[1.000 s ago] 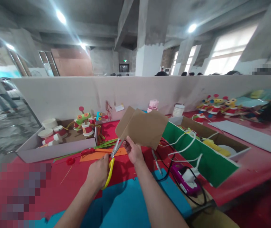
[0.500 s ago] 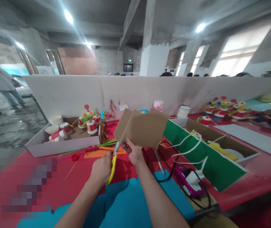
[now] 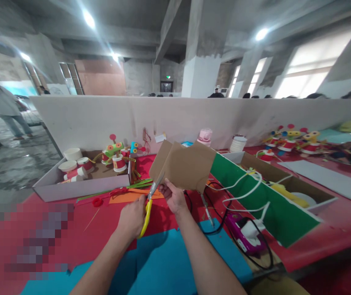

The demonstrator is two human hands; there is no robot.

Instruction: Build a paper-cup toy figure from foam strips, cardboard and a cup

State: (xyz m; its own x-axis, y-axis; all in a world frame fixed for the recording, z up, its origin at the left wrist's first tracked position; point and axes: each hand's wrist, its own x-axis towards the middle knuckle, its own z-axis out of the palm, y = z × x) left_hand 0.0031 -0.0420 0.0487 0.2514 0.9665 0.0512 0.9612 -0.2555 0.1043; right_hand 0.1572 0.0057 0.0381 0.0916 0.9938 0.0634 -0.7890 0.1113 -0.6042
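My left hand point(image 3: 131, 219) is closed round the yellow handles of a pair of scissors point(image 3: 149, 200). Their blades point up into the lower left edge of a brown cardboard piece point(image 3: 183, 164). My right hand point(image 3: 173, 197) pinches that cardboard at its bottom edge and holds it upright above the red table point(image 3: 108, 223). A blue sheet point(image 3: 163, 262) lies on the table under my forearms.
A shallow box point(image 3: 80, 186) at the left holds paper cups and cup figures. An orange sheet point(image 3: 126, 196) and green strips lie behind the scissors. A green-sided box point(image 3: 267, 205), white cables and a purple glue gun point(image 3: 243, 235) lie at the right. A white partition point(image 3: 175, 119) runs behind.
The scissor blades have gone a little further into the cardboard's edge. The view has swung slightly to the left, and both hands stay on their things.
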